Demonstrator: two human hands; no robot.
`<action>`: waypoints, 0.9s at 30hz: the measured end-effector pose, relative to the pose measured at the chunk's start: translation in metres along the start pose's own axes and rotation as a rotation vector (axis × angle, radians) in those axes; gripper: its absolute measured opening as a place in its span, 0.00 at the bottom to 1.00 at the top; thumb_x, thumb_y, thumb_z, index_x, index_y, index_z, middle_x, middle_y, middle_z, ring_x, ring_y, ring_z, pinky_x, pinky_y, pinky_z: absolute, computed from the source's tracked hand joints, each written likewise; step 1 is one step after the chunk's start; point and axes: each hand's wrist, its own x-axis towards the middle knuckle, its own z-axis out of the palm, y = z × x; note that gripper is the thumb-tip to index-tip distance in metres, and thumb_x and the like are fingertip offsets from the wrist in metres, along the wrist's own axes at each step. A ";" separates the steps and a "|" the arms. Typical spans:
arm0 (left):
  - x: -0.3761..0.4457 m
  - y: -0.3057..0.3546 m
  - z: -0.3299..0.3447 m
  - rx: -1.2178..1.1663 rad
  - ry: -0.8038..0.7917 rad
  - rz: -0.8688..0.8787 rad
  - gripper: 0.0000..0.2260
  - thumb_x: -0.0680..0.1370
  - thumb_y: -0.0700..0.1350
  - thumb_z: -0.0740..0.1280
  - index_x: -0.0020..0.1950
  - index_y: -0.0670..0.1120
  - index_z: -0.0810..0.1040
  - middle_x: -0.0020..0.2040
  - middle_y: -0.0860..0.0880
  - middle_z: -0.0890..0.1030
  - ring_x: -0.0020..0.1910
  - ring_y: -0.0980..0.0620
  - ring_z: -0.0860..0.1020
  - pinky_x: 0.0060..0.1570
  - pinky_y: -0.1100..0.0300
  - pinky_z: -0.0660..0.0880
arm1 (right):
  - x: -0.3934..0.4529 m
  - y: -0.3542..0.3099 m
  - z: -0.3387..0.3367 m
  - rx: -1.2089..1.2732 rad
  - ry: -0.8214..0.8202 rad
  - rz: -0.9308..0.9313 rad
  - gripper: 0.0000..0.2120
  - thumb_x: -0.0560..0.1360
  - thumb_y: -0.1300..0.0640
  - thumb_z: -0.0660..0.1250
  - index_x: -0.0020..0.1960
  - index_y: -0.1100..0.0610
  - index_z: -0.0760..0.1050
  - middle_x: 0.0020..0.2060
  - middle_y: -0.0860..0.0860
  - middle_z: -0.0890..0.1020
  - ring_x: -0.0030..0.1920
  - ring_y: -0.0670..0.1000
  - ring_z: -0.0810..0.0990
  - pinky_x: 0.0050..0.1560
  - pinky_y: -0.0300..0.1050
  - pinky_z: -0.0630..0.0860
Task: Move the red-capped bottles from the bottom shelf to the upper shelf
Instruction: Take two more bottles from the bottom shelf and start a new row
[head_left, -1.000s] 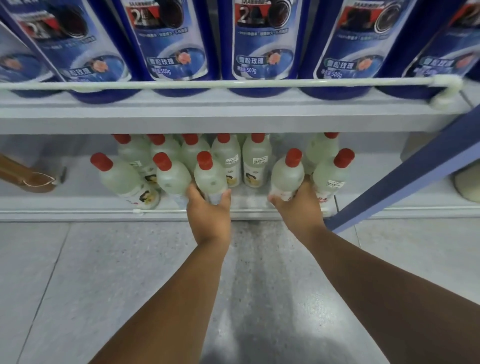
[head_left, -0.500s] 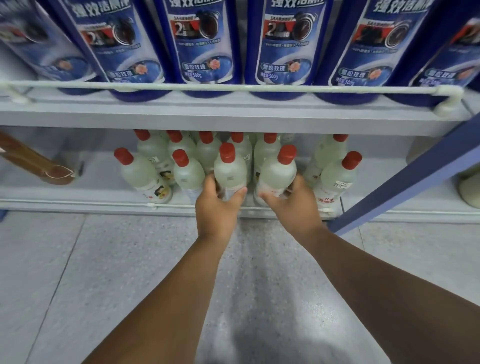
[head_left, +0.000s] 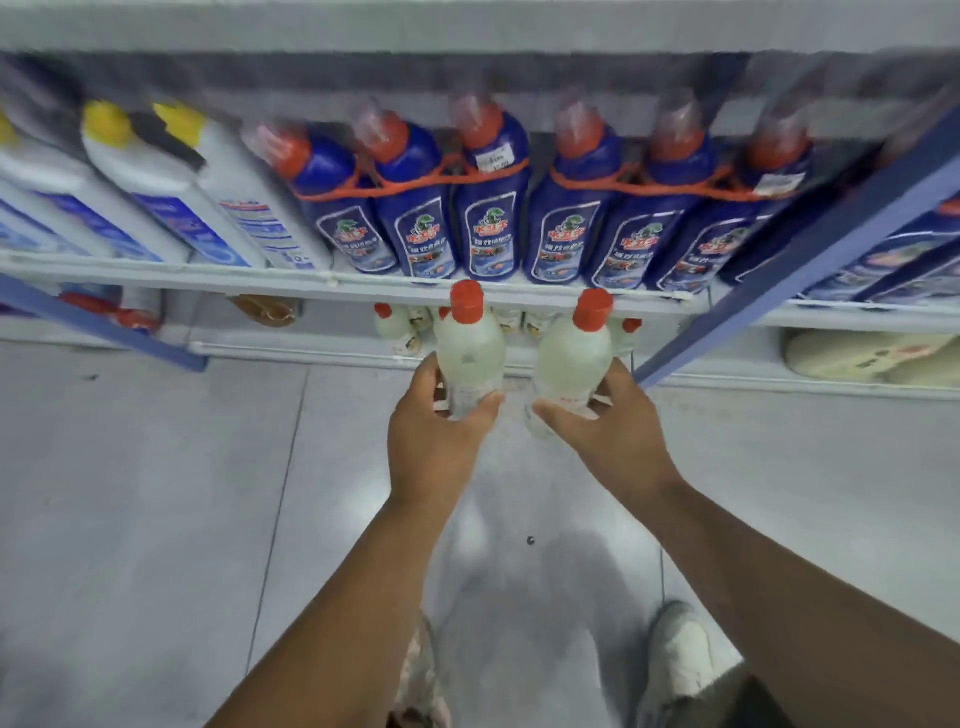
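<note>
Both hands, left hand and right hand, have lifted their gripped red-capped bottles off the bottom shelf, heading toward twelve o'clock, upper shelf next.

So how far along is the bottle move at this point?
Done: nothing visibly placed; the upper shelf shows only blue bottles. In hand: the left hand and right hand each grip a red-capped bottle, lifted clear. Left: placing both, plus more on the bottom shelf.
</note>
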 end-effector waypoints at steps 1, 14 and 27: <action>-0.012 0.025 -0.013 -0.008 -0.009 0.017 0.24 0.69 0.54 0.78 0.63 0.61 0.75 0.54 0.61 0.82 0.53 0.59 0.81 0.53 0.55 0.81 | -0.012 -0.026 -0.011 0.000 -0.001 -0.009 0.27 0.68 0.51 0.80 0.62 0.43 0.72 0.53 0.39 0.82 0.55 0.43 0.81 0.55 0.39 0.78; -0.137 0.326 -0.139 -0.043 -0.103 0.225 0.24 0.70 0.54 0.78 0.64 0.63 0.75 0.56 0.63 0.81 0.53 0.63 0.79 0.49 0.65 0.77 | -0.130 -0.328 -0.164 0.090 0.120 -0.103 0.22 0.69 0.53 0.80 0.60 0.49 0.76 0.51 0.42 0.83 0.50 0.40 0.82 0.46 0.40 0.80; -0.217 0.551 -0.170 -0.074 -0.280 0.587 0.24 0.68 0.60 0.76 0.63 0.64 0.76 0.54 0.62 0.82 0.49 0.62 0.80 0.44 0.62 0.77 | -0.225 -0.487 -0.305 0.112 0.462 -0.266 0.20 0.69 0.50 0.79 0.58 0.41 0.77 0.50 0.41 0.84 0.52 0.42 0.82 0.50 0.42 0.82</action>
